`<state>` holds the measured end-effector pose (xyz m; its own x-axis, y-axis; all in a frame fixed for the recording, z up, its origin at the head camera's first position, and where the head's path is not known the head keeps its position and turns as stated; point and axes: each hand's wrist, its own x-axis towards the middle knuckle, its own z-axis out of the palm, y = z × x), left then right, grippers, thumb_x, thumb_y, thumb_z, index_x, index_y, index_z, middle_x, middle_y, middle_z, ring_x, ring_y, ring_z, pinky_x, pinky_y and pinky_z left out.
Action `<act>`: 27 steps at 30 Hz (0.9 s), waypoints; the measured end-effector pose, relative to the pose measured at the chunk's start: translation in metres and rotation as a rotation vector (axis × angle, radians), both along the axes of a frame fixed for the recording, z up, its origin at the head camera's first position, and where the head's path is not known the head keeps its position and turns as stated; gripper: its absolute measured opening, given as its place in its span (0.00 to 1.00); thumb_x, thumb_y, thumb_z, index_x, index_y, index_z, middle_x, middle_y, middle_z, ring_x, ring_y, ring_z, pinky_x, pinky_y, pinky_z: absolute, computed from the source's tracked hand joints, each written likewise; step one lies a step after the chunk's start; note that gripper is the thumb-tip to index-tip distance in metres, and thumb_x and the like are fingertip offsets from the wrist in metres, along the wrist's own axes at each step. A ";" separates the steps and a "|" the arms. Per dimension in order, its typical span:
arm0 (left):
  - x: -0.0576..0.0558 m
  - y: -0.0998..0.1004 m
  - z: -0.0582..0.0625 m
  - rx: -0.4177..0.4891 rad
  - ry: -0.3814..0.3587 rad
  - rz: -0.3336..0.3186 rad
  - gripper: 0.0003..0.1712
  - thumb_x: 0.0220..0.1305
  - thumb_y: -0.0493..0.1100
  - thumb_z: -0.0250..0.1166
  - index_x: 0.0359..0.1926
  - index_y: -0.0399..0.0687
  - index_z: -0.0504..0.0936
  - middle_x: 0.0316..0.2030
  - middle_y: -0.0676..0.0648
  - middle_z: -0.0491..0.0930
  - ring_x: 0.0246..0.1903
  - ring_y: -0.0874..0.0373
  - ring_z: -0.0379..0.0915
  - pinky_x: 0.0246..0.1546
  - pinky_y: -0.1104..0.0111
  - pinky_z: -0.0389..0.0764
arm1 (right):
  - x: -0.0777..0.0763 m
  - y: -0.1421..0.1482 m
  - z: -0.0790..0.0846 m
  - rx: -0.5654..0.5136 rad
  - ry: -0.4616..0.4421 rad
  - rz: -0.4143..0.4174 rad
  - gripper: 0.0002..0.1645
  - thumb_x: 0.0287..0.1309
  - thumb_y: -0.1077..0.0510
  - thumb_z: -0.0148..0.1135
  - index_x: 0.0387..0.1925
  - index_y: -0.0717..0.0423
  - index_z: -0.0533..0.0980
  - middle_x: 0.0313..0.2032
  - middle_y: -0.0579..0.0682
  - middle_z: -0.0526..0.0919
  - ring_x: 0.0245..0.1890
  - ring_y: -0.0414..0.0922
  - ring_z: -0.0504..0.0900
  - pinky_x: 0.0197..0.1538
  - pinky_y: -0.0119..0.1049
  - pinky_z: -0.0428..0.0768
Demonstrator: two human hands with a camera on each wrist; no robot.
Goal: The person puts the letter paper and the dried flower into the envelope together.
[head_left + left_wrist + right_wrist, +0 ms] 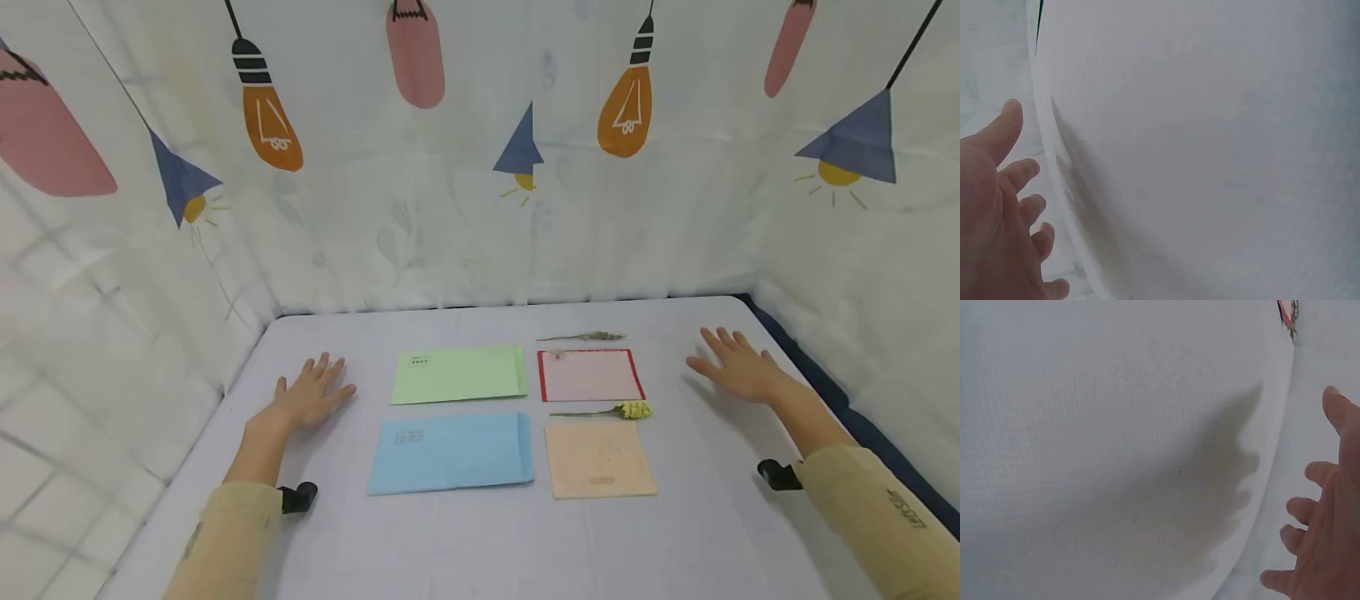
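My left hand (306, 400) is spread over the left side of the white table, holding nothing; the left wrist view shows its thumb and fingers (1022, 174) apart above the cloth. Over the right side my right hand (738, 367) is spread too, its shadow on the cloth in the right wrist view. Between them lie a green envelope (457, 375) and, nearer me, a blue envelope (453, 454). To their right are a pink card with a red border (591, 377) and a tan card (600, 458). A yellow dried flower (633, 409) lies between the cards, and a greenish dried sprig (600, 336) behind the pink one.
The table (480, 550) has a white cover. A pale curtain (465, 225) printed with lamps and bulbs hangs behind it and along both sides. Dark fabric (825, 379) shows beyond the table's right edge. Each wrist wears a black camera mount (300, 497).
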<state>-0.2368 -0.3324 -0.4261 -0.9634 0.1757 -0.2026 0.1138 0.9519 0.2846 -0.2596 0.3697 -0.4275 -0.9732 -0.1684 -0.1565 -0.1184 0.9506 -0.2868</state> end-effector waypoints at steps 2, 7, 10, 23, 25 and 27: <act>0.001 0.000 -0.001 0.004 0.000 -0.002 0.48 0.78 0.65 0.48 0.79 0.32 0.50 0.76 0.24 0.39 0.75 0.25 0.31 0.63 0.24 0.32 | 0.002 -0.002 -0.001 -0.002 0.003 0.002 0.56 0.75 0.29 0.43 0.78 0.70 0.44 0.74 0.80 0.41 0.73 0.78 0.37 0.63 0.81 0.38; 0.001 0.002 -0.003 0.002 0.017 -0.006 0.48 0.78 0.66 0.48 0.79 0.33 0.51 0.77 0.25 0.39 0.75 0.25 0.31 0.63 0.25 0.32 | 0.005 -0.006 -0.002 -0.031 0.029 0.012 0.54 0.76 0.31 0.45 0.78 0.70 0.45 0.74 0.79 0.41 0.74 0.77 0.38 0.64 0.80 0.41; 0.001 0.005 -0.003 0.012 0.032 -0.012 0.48 0.77 0.67 0.49 0.79 0.35 0.52 0.77 0.26 0.40 0.75 0.26 0.31 0.63 0.25 0.32 | 0.007 -0.009 -0.001 -0.064 0.040 0.017 0.53 0.76 0.33 0.46 0.78 0.71 0.47 0.74 0.79 0.42 0.74 0.76 0.39 0.65 0.78 0.44; 0.008 0.031 0.003 0.012 0.095 -0.038 0.46 0.76 0.68 0.50 0.78 0.40 0.59 0.77 0.27 0.46 0.75 0.27 0.38 0.64 0.26 0.40 | 0.025 -0.039 0.006 -0.134 0.198 0.053 0.37 0.77 0.45 0.54 0.70 0.72 0.64 0.66 0.77 0.66 0.66 0.73 0.64 0.65 0.70 0.63; 0.009 0.035 0.004 0.004 0.102 -0.041 0.46 0.76 0.69 0.50 0.78 0.40 0.60 0.77 0.27 0.46 0.75 0.27 0.39 0.64 0.26 0.41 | 0.026 -0.044 0.007 -0.150 0.234 0.065 0.34 0.77 0.48 0.56 0.68 0.72 0.68 0.64 0.75 0.70 0.64 0.71 0.69 0.63 0.68 0.67; 0.010 0.039 0.006 0.003 0.112 -0.044 0.45 0.76 0.69 0.50 0.78 0.41 0.61 0.77 0.27 0.47 0.75 0.28 0.41 0.64 0.27 0.42 | 0.028 -0.048 0.007 -0.173 0.271 0.083 0.31 0.76 0.50 0.58 0.65 0.71 0.70 0.61 0.74 0.73 0.61 0.70 0.73 0.60 0.67 0.71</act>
<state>-0.2266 -0.2932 -0.4204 -0.9713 0.2184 -0.0938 0.1862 0.9445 0.2705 -0.2317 0.3214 -0.4205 -0.9573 -0.2505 0.1445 -0.2877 0.8746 -0.3902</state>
